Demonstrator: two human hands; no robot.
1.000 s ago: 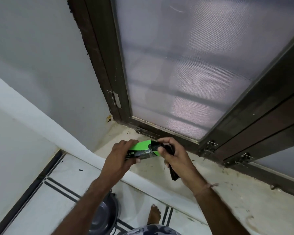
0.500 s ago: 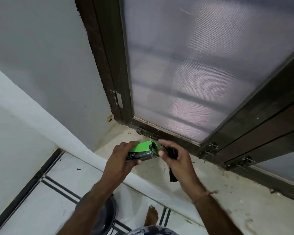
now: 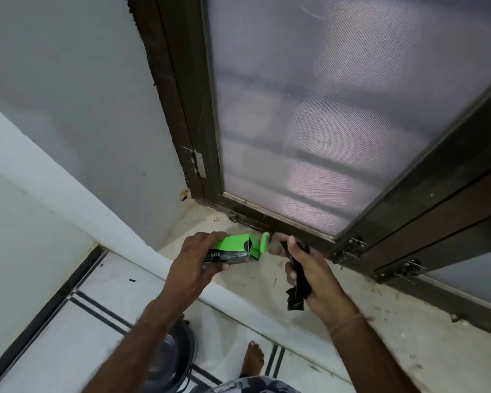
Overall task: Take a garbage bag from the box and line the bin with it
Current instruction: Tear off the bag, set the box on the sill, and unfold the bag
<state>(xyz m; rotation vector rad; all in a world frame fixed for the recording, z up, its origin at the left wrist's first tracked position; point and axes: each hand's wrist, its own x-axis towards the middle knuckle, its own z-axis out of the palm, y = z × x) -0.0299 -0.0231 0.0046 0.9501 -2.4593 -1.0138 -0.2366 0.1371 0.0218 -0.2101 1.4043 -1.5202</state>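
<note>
My left hand [image 3: 192,263] grips a green and black garbage bag box [image 3: 233,248] over the window sill, its end flap open toward the right. A folded black garbage bag [image 3: 296,290] is clear of the box, held in my right hand [image 3: 309,275], with its lower end hanging below the palm. The fingertips of my right hand are close to the open flap. A round metal bin [image 3: 172,357] stands on the floor below, partly hidden by my left forearm.
The stained stone sill [image 3: 394,336] runs along a dark-framed mesh window [image 3: 323,123]. A white wall [image 3: 68,109] stands at the left. A bare foot [image 3: 251,360] rests on the tiled floor [image 3: 68,336] beside the bin.
My right hand has pulled the black bag out of the box and moved right, away from it. The box's end flap now stands open.
</note>
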